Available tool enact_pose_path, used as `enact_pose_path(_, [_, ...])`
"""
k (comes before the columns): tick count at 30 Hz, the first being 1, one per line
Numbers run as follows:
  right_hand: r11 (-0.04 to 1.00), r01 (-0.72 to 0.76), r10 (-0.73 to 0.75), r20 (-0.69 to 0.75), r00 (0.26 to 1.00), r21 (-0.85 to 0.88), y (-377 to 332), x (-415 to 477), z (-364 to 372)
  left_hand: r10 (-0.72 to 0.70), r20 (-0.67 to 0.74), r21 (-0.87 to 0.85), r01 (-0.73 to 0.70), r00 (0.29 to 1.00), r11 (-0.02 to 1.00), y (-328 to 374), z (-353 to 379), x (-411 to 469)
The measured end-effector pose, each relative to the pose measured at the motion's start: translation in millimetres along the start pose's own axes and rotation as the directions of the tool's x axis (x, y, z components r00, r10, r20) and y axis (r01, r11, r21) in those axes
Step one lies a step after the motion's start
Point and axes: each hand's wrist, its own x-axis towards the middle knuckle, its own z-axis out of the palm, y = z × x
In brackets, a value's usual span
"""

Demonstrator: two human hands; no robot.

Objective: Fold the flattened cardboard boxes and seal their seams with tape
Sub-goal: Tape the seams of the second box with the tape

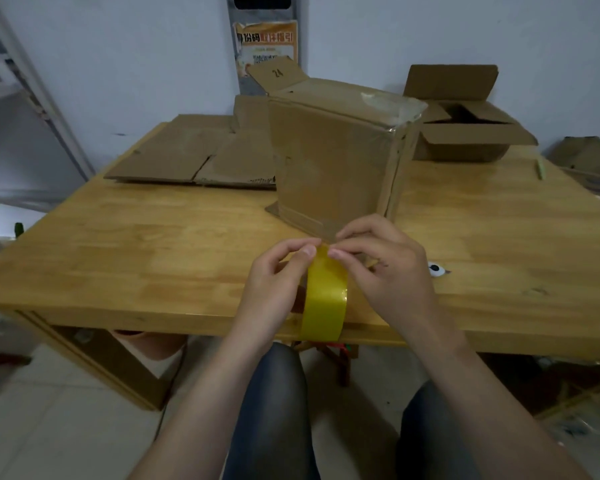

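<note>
Both hands on the tape roll

At the bench's (118, 258) near edge, the left hand (278, 282) and right hand (385, 268) pinch the yellow tape roll (326, 299); the folded box (336, 161) stands just behind.

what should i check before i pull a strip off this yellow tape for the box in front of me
1. Grip on the yellow tape roll: left hand and right hand both pinch its top edge - ok.
2. Tape end lifted free: fingertips cover it - cannot tell.
3. Upright cardboard box near: stands on the wooden table just beyond the hands - ok.
4. Box top sealed: clear tape shows along it - ok.
5. Bottom flaps folded in: one flap sticks out at the base - not ok.
</note>
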Motion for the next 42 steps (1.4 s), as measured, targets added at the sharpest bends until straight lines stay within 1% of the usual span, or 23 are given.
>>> enact_pose_path(4, [0.999,0.042,-0.041,0.071,0.997,-0.020,3,-6,-8,-0.059,-0.052,-0.056,0.056,0.997,0.997,-2,14,2])
enact_pose_path(9, [0.981,0.178,-0.155,0.243,0.958,-0.077,15,-12,-22,-0.087,-0.077,-0.077,0.081,0.993,0.994,-4,21,5])
enact_pose_path(11, [0.971,0.204,-0.170,0.246,0.954,-0.121,20,-14,-26,-0.108,-0.054,-0.070,0.105,0.993,0.992,-4,23,4])
enact_pose_path(14, [0.975,0.190,-0.169,0.170,0.971,-0.115,25,-14,-29,-0.099,0.003,-0.056,0.099,0.995,0.994,-3,26,3])
enact_pose_path(16, [0.991,0.128,-0.121,0.128,0.984,-0.046,24,-15,-27,-0.098,0.020,-0.065,0.099,0.995,0.993,-2,26,3])
enact_pose_path(17, [0.999,0.050,-0.050,0.112,0.993,-0.003,23,-16,-26,-0.105,0.021,-0.070,0.106,0.994,0.992,-2,26,4])
enact_pose_path(19, [0.983,-0.171,0.166,0.078,0.983,0.069,20,-17,-25,-0.126,0.017,-0.064,0.127,0.992,0.990,-3,26,6])
enact_pose_path(20, [0.964,-0.250,0.244,0.069,0.967,0.093,19,-16,-26,-0.134,0.017,-0.056,0.135,0.991,0.989,-4,26,7])
enact_pose_path(21, [0.956,-0.276,0.270,0.069,0.960,0.104,19,-16,-26,-0.140,0.016,-0.050,0.141,0.990,0.989,-5,25,7])
enact_pose_path(24, [0.964,-0.244,0.230,0.127,0.965,0.109,19,-16,-26,-0.144,-0.006,-0.026,0.144,0.989,0.989,-6,26,7])
enact_pose_path(27, [0.979,-0.193,0.178,0.198,0.964,0.058,20,-16,-22,-0.120,-0.050,0.002,0.120,0.992,0.993,-8,30,5])
enact_pose_path(30, [0.981,-0.196,0.194,0.187,0.963,-0.010,20,-11,-20,-0.099,-0.082,0.041,0.102,0.992,0.994,-8,32,5])
enact_pose_path(32, [0.971,-0.234,0.240,0.202,0.949,-0.057,17,-6,-22,-0.085,-0.077,0.040,0.089,0.993,0.995,-8,29,6])
enact_pose_path(35, [0.928,-0.356,0.372,0.279,0.885,-0.108,10,5,-28,-0.026,-0.035,0.082,0.029,0.999,0.996,-5,24,6])
enact_pose_path(38, [0.875,-0.442,0.484,0.305,0.820,-0.200,7,13,-28,0.010,0.060,0.136,-0.018,0.998,0.991,0,16,5])
enact_pose_path(40, [0.852,-0.474,0.522,0.308,0.795,-0.222,6,16,-26,0.009,0.131,0.178,-0.033,0.991,0.984,3,7,6])
enact_pose_path(42, [0.832,-0.507,0.555,0.321,0.768,-0.225,5,18,-24,0.020,0.160,0.250,-0.060,0.987,0.966,6,-3,7])
